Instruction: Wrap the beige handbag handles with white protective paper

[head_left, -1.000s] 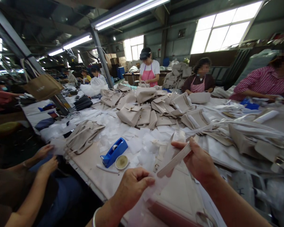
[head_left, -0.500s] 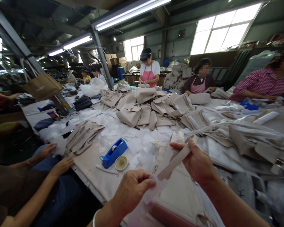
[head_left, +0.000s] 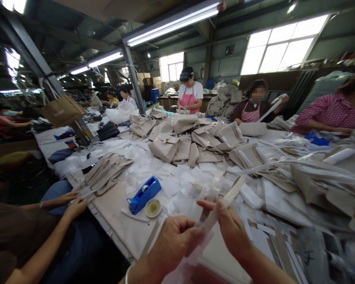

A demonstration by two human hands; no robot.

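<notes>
My left hand (head_left: 176,242) pinches a beige bag strap (head_left: 234,192) near its lower part, where thin translucent white wrapping (head_left: 192,258) lies around it and hangs below. Higher up, my right hand (head_left: 232,228) grips the same strap between thumb and fingers, and the strap's end sticks out beyond them. Beneath both hands lies a beige bag (head_left: 221,254), partly hidden by them. A blue tape dispenser (head_left: 144,194) and a small round dish (head_left: 153,208) stand on the table beyond my left hand.
Beige bags (head_left: 171,148) are heaped across the table among white sheets (head_left: 173,181). To my left, a co-worker's hands (head_left: 77,201) handle a pale strip beside folded beige pieces (head_left: 106,171). Several people work around the table. A clear plastic-covered item (head_left: 309,252) lies at right.
My right hand has come down and left, closer to my left hand, with the strap. A co-worker across the table has raised a pale strap. My view has shifted slightly.
</notes>
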